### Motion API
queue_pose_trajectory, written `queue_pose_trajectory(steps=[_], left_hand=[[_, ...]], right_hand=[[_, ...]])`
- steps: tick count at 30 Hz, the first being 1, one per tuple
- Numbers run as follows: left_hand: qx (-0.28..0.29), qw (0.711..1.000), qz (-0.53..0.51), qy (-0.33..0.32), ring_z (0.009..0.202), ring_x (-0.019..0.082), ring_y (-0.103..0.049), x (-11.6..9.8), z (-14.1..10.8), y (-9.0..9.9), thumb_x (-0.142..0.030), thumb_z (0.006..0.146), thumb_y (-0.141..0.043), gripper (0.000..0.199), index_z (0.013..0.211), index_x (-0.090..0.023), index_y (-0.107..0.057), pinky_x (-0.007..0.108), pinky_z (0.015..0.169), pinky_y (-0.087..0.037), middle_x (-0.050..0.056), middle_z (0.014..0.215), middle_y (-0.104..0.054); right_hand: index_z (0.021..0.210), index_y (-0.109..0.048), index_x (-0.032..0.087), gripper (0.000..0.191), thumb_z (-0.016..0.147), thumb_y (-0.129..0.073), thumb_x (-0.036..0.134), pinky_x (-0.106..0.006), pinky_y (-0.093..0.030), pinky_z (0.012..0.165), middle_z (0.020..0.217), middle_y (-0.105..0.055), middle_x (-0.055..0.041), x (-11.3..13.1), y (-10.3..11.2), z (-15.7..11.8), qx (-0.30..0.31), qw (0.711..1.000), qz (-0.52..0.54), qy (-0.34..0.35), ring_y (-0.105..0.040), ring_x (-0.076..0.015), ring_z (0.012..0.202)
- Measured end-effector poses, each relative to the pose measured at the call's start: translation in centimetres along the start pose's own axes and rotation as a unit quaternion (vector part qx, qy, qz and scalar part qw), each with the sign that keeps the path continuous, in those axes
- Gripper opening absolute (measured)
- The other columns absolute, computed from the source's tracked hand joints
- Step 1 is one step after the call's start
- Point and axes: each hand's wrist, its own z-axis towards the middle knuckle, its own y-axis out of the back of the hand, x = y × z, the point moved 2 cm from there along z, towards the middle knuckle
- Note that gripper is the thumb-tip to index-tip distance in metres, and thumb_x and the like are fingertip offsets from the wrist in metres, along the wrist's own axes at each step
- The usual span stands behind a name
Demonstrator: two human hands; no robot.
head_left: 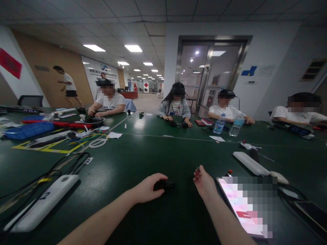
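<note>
On the dark green table (114,177), my left hand (149,187) is wrapped around a small black block-like object (167,185). Its kind is not clear, and my palm covers part of it. My right hand (204,182) is raised a little to the right, palm turned inward and fingers curled. Between thumb and forefinger it pinches a tiny item (198,168), too small to name. Beside my right forearm lies a lit phone or tablet (233,204), partly blurred out. A small red-topped object (230,173) sits just above that screen.
White power strips lie at left (43,204) and right (251,164), with black cables around them. Two water bottles (219,124) stand farther back. A blue tray (29,130) and loose wires (98,143) occupy the far left. Several people sit across the table.
</note>
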Motion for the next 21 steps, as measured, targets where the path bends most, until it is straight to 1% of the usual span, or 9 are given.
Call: queue_pose_trajectory(steps=[5, 11, 14, 16, 18, 20, 21], left_hand=[[0.006, 1.0, 0.009, 0.01, 0.11, 0.018, -0.051, -0.1, 0.0, 0.1, -0.027, 0.079, -0.058, 0.043, 0.121, -0.027, -0.052, 0.035, 0.096, -0.041, 0.003, 0.122, -0.055], [0.008, 1.0, 0.018, 0.0, 0.11, 0.019, -0.051, -0.6, 0.0, 0.1, -0.024, 0.077, -0.057, 0.042, 0.119, -0.025, -0.054, 0.036, 0.097, -0.04, 0.004, 0.121, -0.056], [0.01, 1.0, 0.017, -0.01, 0.111, 0.018, -0.051, -0.7, 0.0, 0.2, -0.023, 0.078, -0.057, 0.041, 0.119, -0.025, -0.054, 0.035, 0.097, -0.039, 0.003, 0.121, -0.056], [0.014, 1.0, 0.015, -0.006, 0.112, 0.019, -0.05, -0.6, 0.0, 0.2, -0.024, 0.078, -0.056, 0.043, 0.121, -0.026, -0.053, 0.036, 0.098, -0.039, 0.003, 0.122, -0.055], [0.011, 1.0, 0.012, 0.003, 0.113, 0.019, -0.05, -0.5, 0.0, 0.1, -0.025, 0.078, -0.057, 0.044, 0.122, -0.026, -0.051, 0.037, 0.099, -0.039, 0.003, 0.124, -0.055], [0.007, 1.0, 0.005, 0.006, 0.113, 0.019, -0.05, -0.4, 0.0, 0.1, -0.025, 0.078, -0.057, 0.045, 0.123, -0.025, -0.05, 0.037, 0.099, -0.038, 0.003, 0.124, -0.054], [0.005, 1.0, 0.001, 0.005, 0.112, 0.018, -0.05, -0.4, -0.1, 0.1, -0.025, 0.078, -0.058, 0.045, 0.123, -0.025, -0.05, 0.037, 0.099, -0.039, 0.003, 0.124, -0.054]], right_hand=[[0.086, -0.055, 0.021, 0.011, 0.083, -0.056, 0.031, -0.023, -0.047, 0.053, 0.08, -0.06, -0.0003, -0.2, 0.2, 0.5, 0.01, 1.0, -0.022, 0.016, -0.059, -0.0124, 0.066], [0.085, -0.057, 0.02, 0.008, 0.08, -0.061, 0.025, -0.018, -0.043, 0.05, 0.074, -0.058, 0.0024, -0.4, -0.1, 0.4, 0.013, 0.999, 0.011, 0.027, -0.055, -0.0082, 0.059], [0.088, -0.058, 0.021, 0.014, 0.076, -0.064, 0.027, -0.019, -0.043, 0.051, 0.077, -0.059, 0.0023, -0.8, 0.1, 0.9, 0.024, 0.999, -0.003, 0.042, -0.055, -0.0091, 0.062], [0.093, -0.059, 0.022, 0.025, 0.072, -0.067, 0.033, -0.021, -0.045, 0.054, 0.086, -0.061, 0.0007, -0.9, 0.1, 1.1, 0.026, 0.996, -0.051, 0.065, -0.057, -0.0116, 0.069], [0.098, -0.058, 0.022, 0.036, 0.069, -0.068, 0.042, -0.024, -0.047, 0.059, 0.096, -0.061, -0.0016, -0.9, 0.0, 0.8, 0.024, 0.984, -0.13, 0.117, -0.059, -0.0157, 0.079], [0.102, -0.058, 0.022, 0.041, 0.07, -0.065, 0.047, -0.028, -0.047, 0.064, 0.099, -0.062, -0.0036, -0.7, -0.5, -0.1, 0.049, 0.956, -0.218, 0.191, -0.058, -0.0192, 0.087], [0.102, -0.059, 0.021, 0.041, 0.071, -0.064, 0.047, -0.029, -0.047, 0.067, 0.098, -0.062, -0.0042, -0.6, -0.9, -0.7, 0.081, 0.935, -0.261, 0.226, -0.058, -0.0199, 0.088]])
